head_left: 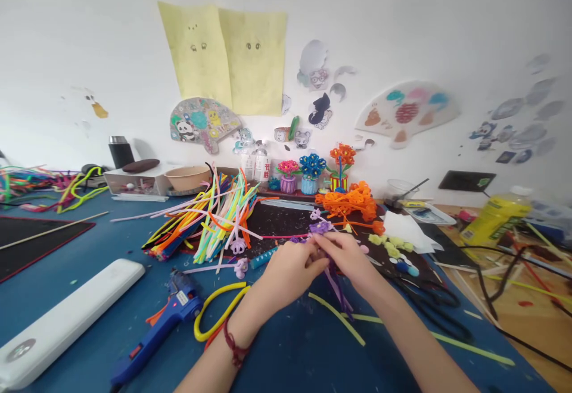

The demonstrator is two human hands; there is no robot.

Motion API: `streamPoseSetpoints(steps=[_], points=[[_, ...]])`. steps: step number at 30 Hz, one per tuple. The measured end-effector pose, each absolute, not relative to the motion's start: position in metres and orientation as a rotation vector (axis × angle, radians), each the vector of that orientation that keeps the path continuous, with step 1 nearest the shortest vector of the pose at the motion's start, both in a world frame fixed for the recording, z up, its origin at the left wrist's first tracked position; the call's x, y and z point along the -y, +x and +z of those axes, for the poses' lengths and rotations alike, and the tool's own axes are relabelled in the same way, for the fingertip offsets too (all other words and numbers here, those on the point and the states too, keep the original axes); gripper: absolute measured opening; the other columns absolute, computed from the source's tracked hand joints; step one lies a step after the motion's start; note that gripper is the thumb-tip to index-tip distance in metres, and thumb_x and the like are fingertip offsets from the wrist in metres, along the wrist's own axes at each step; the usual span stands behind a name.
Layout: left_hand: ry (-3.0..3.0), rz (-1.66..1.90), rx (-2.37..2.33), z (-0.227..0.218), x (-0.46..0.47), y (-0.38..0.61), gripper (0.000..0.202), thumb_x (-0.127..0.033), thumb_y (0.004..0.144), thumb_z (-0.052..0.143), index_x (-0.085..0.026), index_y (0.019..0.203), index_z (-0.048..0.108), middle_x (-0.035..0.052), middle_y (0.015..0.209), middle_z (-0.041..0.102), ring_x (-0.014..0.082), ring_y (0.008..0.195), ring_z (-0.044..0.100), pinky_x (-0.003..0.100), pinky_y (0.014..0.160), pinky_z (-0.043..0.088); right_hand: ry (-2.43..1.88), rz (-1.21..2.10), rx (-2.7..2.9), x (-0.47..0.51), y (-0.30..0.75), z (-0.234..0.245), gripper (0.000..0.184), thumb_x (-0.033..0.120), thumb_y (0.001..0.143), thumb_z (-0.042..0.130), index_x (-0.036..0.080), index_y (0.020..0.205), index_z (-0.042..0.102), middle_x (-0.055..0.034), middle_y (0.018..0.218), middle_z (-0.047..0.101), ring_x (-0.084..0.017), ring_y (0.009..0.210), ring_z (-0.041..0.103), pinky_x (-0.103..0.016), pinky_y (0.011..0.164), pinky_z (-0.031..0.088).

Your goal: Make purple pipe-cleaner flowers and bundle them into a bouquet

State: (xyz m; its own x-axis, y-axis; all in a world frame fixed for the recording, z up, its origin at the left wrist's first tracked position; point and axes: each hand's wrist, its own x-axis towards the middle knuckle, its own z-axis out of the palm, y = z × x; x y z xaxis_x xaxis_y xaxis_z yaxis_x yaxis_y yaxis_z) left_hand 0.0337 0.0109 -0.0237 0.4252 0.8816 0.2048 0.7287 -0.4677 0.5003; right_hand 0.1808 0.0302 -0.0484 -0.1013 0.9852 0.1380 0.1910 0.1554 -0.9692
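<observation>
My left hand (pixel 290 271) and my right hand (pixel 348 256) meet over the middle of the table, fingers closed on purple pipe cleaners (pixel 342 298). Their stems hang below my palms, and curled purple petals (pixel 320 226) show just beyond my fingertips. My fingers hide where the pieces join. Left of my left hand lie a lilac pipe cleaner flower (pixel 241 268) and a teal tube-like piece (pixel 263 258). A loose yellow-green strip (pixel 339 318) rests beneath my hands. Orange pipe cleaner flowers (pixel 351 202) are heaped behind my right hand.
A blue glue gun (pixel 167 321), a yellow loop (pixel 218 309) and a long white device (pixel 71 321) lie left. Bundled coloured pipe cleaners (pixel 223 214) stand behind. Black-handled scissors (pixel 431 306), pale pom-poms (pixel 393 244) and a yellow bottle (pixel 496 217) are right. Small potted flowers (pixel 311 172) line the wall.
</observation>
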Motion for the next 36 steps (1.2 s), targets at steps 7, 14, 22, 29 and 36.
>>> streamPoseSetpoints(steps=[7,14,22,29,36], points=[[2.412,0.308,-2.118,0.010,0.011,0.000,0.020,-0.024,0.084,0.056,-0.009,0.090,0.066,0.0197,0.088,0.068,0.0374,0.083,0.067,0.039,0.064,0.047,-1.324,1.104,1.427,-0.039,0.196,-0.051,0.042,0.051,0.077,0.055,0.013,0.072,0.072,-0.0024,0.060,0.059,-0.008,0.041,0.037,-0.023,0.041,0.026],[2.279,-0.038,-2.420,-0.007,0.025,-0.013,0.028,0.002,0.081,0.044,-0.005,0.096,0.066,0.0194,0.083,0.070,0.0325,0.082,0.070,0.037,0.065,0.053,-1.433,0.921,1.703,-0.040,0.197,-0.062,0.048,0.054,0.081,0.049,0.014,0.068,0.074,0.0010,0.045,0.050,-0.010,0.039,0.038,-0.025,0.043,0.025],[2.383,-0.004,-2.360,0.006,0.039,0.011,0.032,0.004,0.082,0.037,-0.009,0.094,0.063,0.0161,0.088,0.067,0.0301,0.087,0.068,0.036,0.067,0.053,-1.529,0.534,1.836,-0.034,0.198,-0.056,0.045,0.051,0.084,0.048,0.019,0.060,0.069,0.0000,0.042,0.049,-0.015,0.044,0.045,-0.027,0.046,0.025],[3.028,0.397,-1.907,0.005,0.055,0.048,0.023,-0.011,0.089,0.045,-0.018,0.106,0.059,0.0069,0.088,0.065,0.0220,0.078,0.064,0.031,0.064,0.053,-1.540,0.603,1.638,-0.035,0.200,-0.048,0.035,0.048,0.078,0.057,0.019,0.060,0.065,-0.0030,0.050,0.057,-0.019,0.056,0.053,-0.028,0.054,0.033],[3.194,0.698,-1.563,-0.014,0.033,0.059,0.027,-0.012,0.090,0.043,-0.019,0.113,0.056,0.0090,0.111,0.064,0.0218,0.096,0.062,0.032,0.072,0.054,-0.845,1.508,1.391,-0.022,0.198,-0.027,0.050,0.062,0.078,0.058,0.013,0.080,0.070,-0.0045,0.072,0.064,-0.014,0.067,0.057,-0.023,0.060,0.042]])
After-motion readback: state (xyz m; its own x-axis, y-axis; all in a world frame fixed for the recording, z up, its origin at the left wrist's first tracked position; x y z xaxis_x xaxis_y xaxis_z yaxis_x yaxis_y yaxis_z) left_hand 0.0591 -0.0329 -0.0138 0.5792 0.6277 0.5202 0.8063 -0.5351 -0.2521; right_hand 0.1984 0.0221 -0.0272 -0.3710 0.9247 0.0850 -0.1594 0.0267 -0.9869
